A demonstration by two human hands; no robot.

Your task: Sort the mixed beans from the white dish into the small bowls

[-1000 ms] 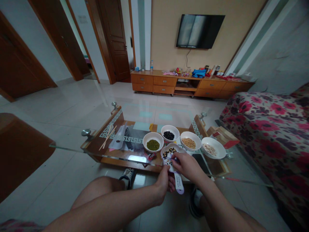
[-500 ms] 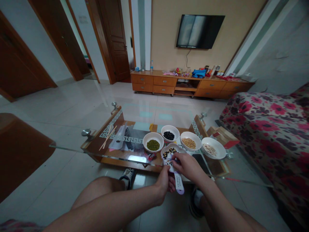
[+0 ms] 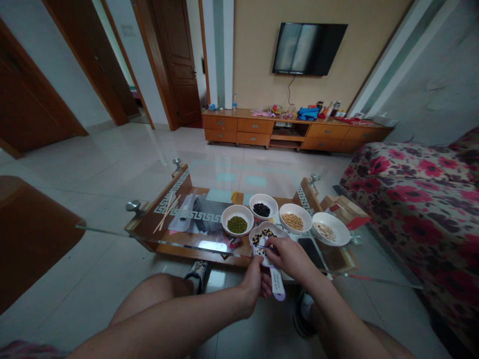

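My left hand (image 3: 254, 280) is closed around a white long-handled spoon (image 3: 277, 283) with a pale purple end and printed text on its handle. Dark beans dot the spoon's head, partly covered by my right hand (image 3: 287, 255). Pinched in the right fingers are slim tweezers (image 3: 263, 246), their tips over the spoon. Just behind lies a white bowl (image 3: 279, 228) of mixed black and yellow beans, overlapped by the spoon. Around it stand a bowl of green beans (image 3: 237, 224), one of black beans (image 3: 261, 209), and one of yellow soybeans (image 3: 292, 221).
Farther right on the glass table (image 3: 209, 244) are a bowl of pale flat pieces (image 3: 325, 231), a dark phone (image 3: 311, 251) and a paper bag (image 3: 344, 212). Wooden chopsticks (image 3: 166, 213) lie at the left. A small red packet (image 3: 235, 242) sits near the front edge.
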